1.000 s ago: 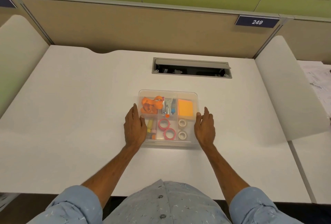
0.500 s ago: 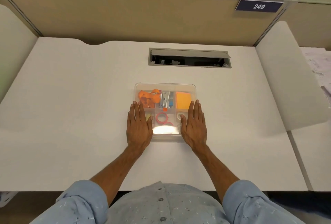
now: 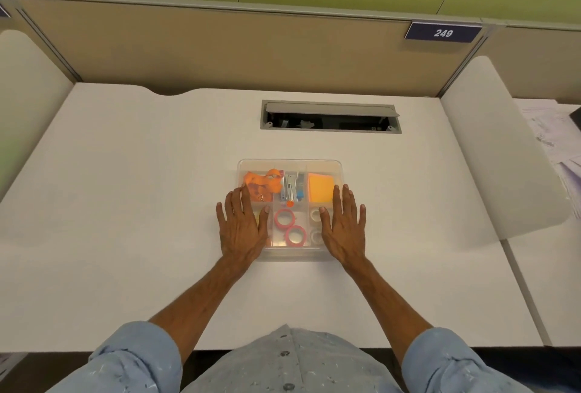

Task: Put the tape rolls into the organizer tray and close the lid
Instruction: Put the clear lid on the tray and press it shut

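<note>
Both hands lie flat, palms down and fingers spread, on the clear lid of the organizer tray: neither grip is closed on anything. The left hand covers the tray's left edge, the right hand its right edge, thumbs pointing inward. Both forearms reach straight forward from rolled blue sleeves.

The lid looks like thin, stiff plastic, light and a little slippery, so it likely seats best with even pressure near the rim and corners rather than the flexing middle. Whether it has clicked fully shut I cannot tell.

Under it, two pink tape rolls sit in the middle near compartment, and two white tape rolls just beside them on the right, partly under the right hand. The tray rests mid-desk.
</note>
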